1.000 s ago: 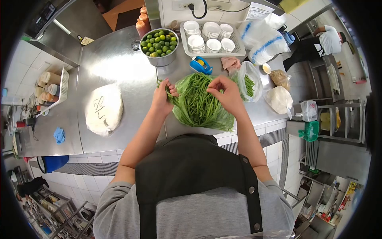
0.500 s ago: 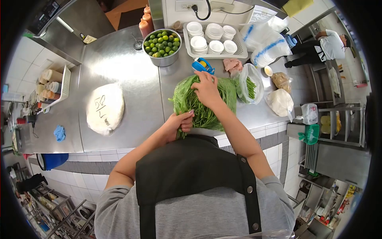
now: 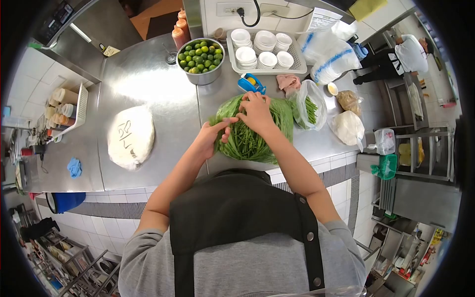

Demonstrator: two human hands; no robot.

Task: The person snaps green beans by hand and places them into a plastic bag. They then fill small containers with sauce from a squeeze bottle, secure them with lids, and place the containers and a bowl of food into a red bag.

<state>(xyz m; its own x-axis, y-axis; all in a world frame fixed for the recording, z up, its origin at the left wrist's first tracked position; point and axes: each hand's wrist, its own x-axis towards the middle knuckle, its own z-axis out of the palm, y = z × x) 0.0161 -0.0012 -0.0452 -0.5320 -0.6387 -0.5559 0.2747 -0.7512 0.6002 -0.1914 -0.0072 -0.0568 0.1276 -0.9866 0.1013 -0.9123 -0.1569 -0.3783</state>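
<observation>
While both forearms extend over the counter (image 3: pixel 173 99), the left hand (image 3: pixel 212 137) and right hand (image 3: pixel 256 115) come together above one green bag (image 3: pixel 283 119) of green beans (image 3: pixel 242 147), lying at the counter's near edge. Fingers curled on both; can't tell what they grip. Also: one clear bag (image 3: pixel 321 104), one steel bowl (image 3: pixel 204 78) of limes, six dish stacks (image 3: pixel 267 60), one blue tape dispenser (image 3: pixel 245 85).

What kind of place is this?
It's probably a restaurant kitchen: there's a big steel counter, stacks of little white dishes and a metal bowl full of green citrus fruits.
</observation>
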